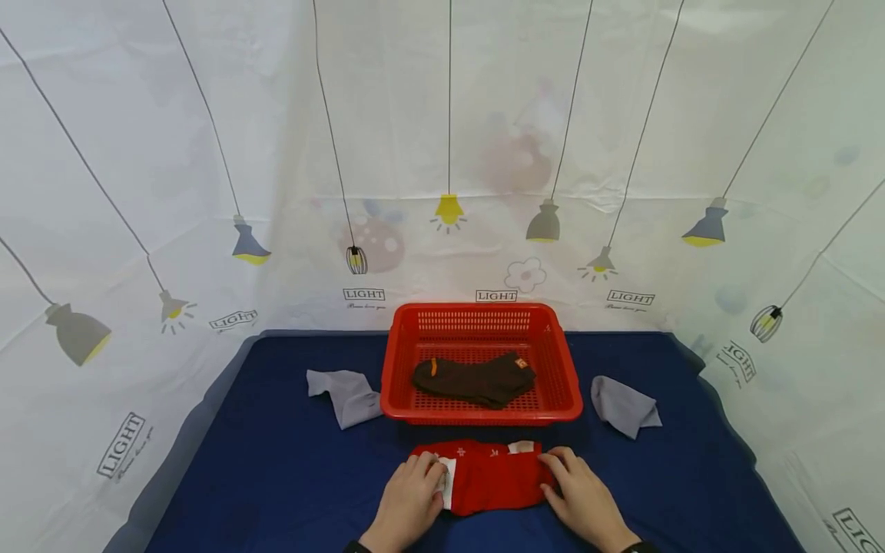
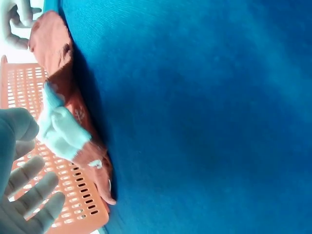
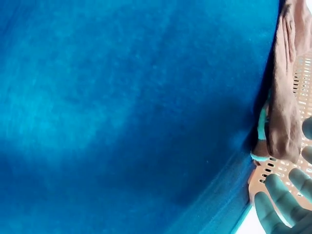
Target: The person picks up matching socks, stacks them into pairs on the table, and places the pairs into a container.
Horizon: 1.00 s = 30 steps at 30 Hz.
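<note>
A pair of red socks [image 1: 501, 484] with white patches and small white motifs lies flat on the blue cloth, in front of the red basket. At its left end, beside a white patch, is my left hand [image 1: 408, 499]; the left wrist view shows its fingers [image 2: 41, 187] spread and apart from the fabric. My right hand [image 1: 584, 499] is at the other end, fingertips by the sock's edge. Loosely extended fingers [image 3: 282, 195] appear below the sock [image 3: 285, 117] in the right wrist view. Neither hand visibly pinches the fabric.
Dark brown socks [image 1: 473, 382] with orange marks lie inside the red plastic basket [image 1: 479, 417]. A grey cloth piece [image 1: 349, 395] lies left of the basket, another grey piece [image 1: 622, 407] to its right. A white lamp-printed sheet [image 1: 449, 269] encloses the table's back and sides.
</note>
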Available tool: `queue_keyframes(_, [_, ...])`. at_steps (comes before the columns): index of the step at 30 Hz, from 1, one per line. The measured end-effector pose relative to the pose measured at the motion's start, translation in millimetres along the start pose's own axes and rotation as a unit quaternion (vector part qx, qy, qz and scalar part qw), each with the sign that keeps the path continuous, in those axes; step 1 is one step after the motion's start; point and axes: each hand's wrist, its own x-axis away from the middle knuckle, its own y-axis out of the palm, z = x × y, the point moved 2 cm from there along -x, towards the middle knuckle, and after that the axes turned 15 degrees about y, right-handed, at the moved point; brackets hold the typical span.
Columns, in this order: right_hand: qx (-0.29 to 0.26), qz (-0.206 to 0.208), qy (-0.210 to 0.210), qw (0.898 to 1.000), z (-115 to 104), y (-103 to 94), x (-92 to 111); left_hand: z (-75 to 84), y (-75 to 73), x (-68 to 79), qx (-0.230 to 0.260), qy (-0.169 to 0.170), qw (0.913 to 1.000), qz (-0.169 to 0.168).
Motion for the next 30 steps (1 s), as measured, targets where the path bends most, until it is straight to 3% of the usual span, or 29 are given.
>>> queue_keyframes(5, [0.005, -0.002, -0.03, 1.0, 0.6, 7.2, 0.6, -3.9, 3.0, 4.6, -0.006, -0.011, 0.9998, -0.013])
queue_keyframes(15, [0.002, -0.012, -0.072, 0.997, -4.6, 15.4, 0.3, -3.6, 16.1, 7.7, 0.029, -0.035, 0.9941, -0.098])
queue_keyframes(18, [-0.001, -0.012, -0.086, 0.996, -5.5, 18.3, 0.1, -3.1, 19.4, 7.3, 0.022, -0.035, 0.9946, -0.095])
queue_keyframes(24, [-0.002, -0.014, -0.103, 0.995, -7.7, 22.8, -0.1, -3.6, 23.7, 6.0, -0.006, -0.019, 0.9984, -0.053])
queue_keyframes(30, [0.007, -0.026, -0.078, 0.997, -9.8, 19.7, -0.6, -4.4, 23.1, 3.4, 0.0, -0.027, 0.9984, -0.049])
